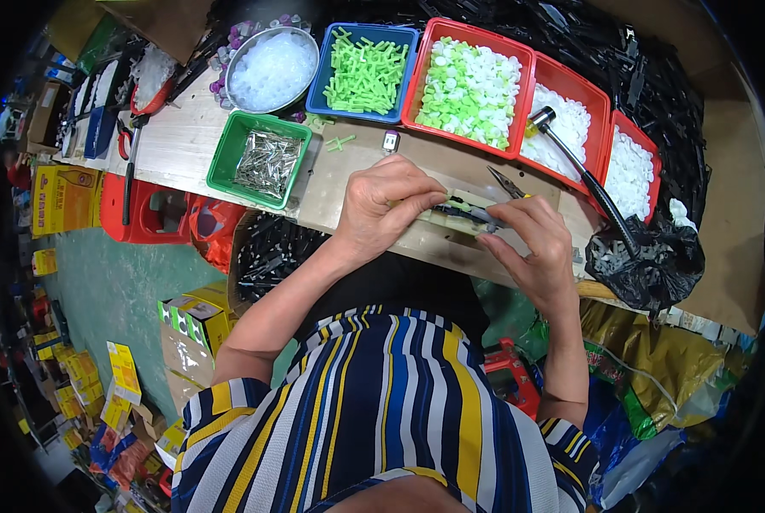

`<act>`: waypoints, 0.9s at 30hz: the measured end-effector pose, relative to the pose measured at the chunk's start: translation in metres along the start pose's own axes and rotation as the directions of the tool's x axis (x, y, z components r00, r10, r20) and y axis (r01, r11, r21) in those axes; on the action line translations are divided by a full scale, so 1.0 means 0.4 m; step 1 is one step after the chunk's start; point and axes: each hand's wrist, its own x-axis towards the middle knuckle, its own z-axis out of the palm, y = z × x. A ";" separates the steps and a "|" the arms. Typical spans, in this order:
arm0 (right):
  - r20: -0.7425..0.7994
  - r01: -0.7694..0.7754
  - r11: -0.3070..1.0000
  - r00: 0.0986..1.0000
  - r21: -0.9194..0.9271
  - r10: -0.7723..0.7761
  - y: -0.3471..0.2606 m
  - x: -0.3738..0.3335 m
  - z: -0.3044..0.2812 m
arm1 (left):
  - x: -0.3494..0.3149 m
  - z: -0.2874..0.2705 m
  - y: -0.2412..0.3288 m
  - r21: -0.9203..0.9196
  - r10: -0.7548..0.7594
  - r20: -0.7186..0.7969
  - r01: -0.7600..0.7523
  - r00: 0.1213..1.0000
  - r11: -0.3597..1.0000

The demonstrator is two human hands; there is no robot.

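Both my hands meet over the front edge of the bench at a narrow plastic assembly (459, 209) with black and pale green parts. My left hand (384, 205) pinches its left end between thumb and fingers. At the other end, the thumb and fingers of my right hand (532, 238) close on it; the fingers hide part of it. Just behind my right hand lie pliers (507, 183) with a yellow grip. A small white and purple piece (390, 141) sits beyond my left hand, with loose green pieces (339, 143) to its left.
A green tray (247, 197) holds metal pins. Behind stand a round bowl (267, 109) of clear pieces, a blue tray (357, 115) of green sticks and red trays (463, 146) of white and green caps. A hammer (579, 165) leans across them toward a black bag (682, 272).
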 end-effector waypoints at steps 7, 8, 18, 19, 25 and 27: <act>-0.010 0.014 1.000 1.000 0.021 -0.013 -0.008 0.007 0.009 | 0.003 0.000 0.000 -0.013 0.024 0.039 -0.023 0.999 1.000; -0.014 0.024 1.000 1.000 0.000 -0.024 -0.008 0.006 0.010 | 0.003 0.000 0.001 -0.016 0.012 0.041 -0.011 0.999 1.000; -0.044 0.102 0.983 0.993 -0.151 -0.110 -0.013 -0.001 0.017 | 0.002 0.008 0.001 -0.024 -0.061 0.044 0.062 0.997 0.998; -0.045 0.102 0.984 0.993 -0.149 -0.110 -0.009 -0.001 0.016 | 0.001 0.009 0.002 -0.030 -0.064 0.045 0.066 0.997 0.997; -0.003 0.015 0.993 1.000 0.119 -0.015 0.016 -0.003 0.012 | 0.005 0.019 0.006 -0.035 0.021 0.070 -0.019 0.997 0.999; -0.025 0.061 0.995 0.998 0.073 -0.060 0.014 -0.002 0.016 | 0.006 0.023 0.006 -0.030 0.035 0.081 -0.032 0.996 0.999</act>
